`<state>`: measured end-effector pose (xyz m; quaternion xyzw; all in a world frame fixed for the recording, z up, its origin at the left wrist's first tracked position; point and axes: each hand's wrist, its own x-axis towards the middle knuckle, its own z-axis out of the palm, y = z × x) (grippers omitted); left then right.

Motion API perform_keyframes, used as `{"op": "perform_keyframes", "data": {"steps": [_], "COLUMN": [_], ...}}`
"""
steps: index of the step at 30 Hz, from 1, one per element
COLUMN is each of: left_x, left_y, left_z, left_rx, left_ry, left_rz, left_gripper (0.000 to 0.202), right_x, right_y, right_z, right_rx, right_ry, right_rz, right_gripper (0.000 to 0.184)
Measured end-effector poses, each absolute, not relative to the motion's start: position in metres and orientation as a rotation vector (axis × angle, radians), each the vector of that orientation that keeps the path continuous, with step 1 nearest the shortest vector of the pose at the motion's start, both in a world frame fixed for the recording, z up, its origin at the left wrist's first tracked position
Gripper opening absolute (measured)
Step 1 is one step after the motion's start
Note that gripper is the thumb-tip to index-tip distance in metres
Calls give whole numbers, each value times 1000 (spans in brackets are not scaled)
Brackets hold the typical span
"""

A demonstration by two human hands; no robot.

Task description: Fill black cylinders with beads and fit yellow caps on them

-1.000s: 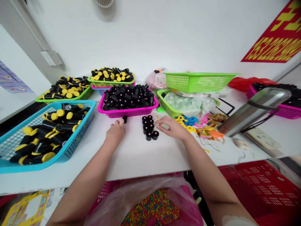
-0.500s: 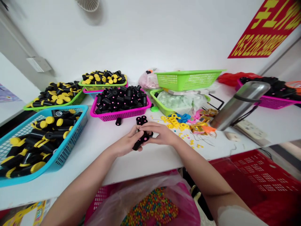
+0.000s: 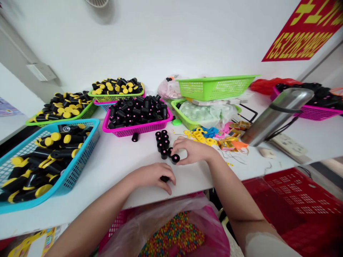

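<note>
Several short black cylinders (image 3: pixel 163 142) with pink dots on top stand upright in a close double row on the white table. At the near right end of this group, my right hand (image 3: pixel 191 150) has its thumb and fingers around one black cylinder (image 3: pixel 175 159), which stands upright. Lower and to the left, my left hand (image 3: pixel 155 175) is curled low over the tabletop. A dark cylinder (image 3: pixel 164 178) shows between its thumb and fingers, mostly covered by them. One more black cylinder (image 3: pixel 135 137) stands alone by the pink basket.
A pink basket (image 3: pixel 139 129) heaped with black cylinders is behind the group. At left, a blue basket (image 3: pixel 80 157) holds black-and-yellow pieces. A steel flask (image 3: pixel 278 116) and small yellow parts (image 3: pixel 200 135) lie at right. Below the table edge, a plastic-lined tub holds colourful beads (image 3: pixel 174 235).
My hands, together around black cylinders before, have moved apart. The left came down toward the table edge; the right stays by the group. More cylinders show standing in the rows.
</note>
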<state>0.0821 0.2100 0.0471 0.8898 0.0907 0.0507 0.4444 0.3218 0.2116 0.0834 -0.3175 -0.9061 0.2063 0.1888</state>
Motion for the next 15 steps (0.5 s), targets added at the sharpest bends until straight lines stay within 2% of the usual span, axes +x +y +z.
{"op": "perform_keyframes", "data": {"steps": [2, 6, 9, 12, 15], "left_x": [89, 98, 96, 89, 82], "left_y": [207, 202, 201, 203, 209], "left_z": [40, 33, 31, 28, 22], "left_rx": [2261, 2436, 2519, 2535, 2578], "left_ry": [89, 135, 134, 217, 284], "left_rz": [163, 251, 215, 220, 350], "left_gripper": [13, 8, 16, 32, 25], "right_x": [319, 318, 322, 330, 336], "right_y": [213, 213, 214, 216, 220], "right_z": [80, 77, 80, 82, 81], "right_rx": [-939, -1055, -1028, -1024, -1006], "right_ry": [-2600, -2631, -2623, -2536, -2466], "right_rz": [541, 484, 484, 446, 387], "right_gripper": [28, 33, 44, 44, 40]}}
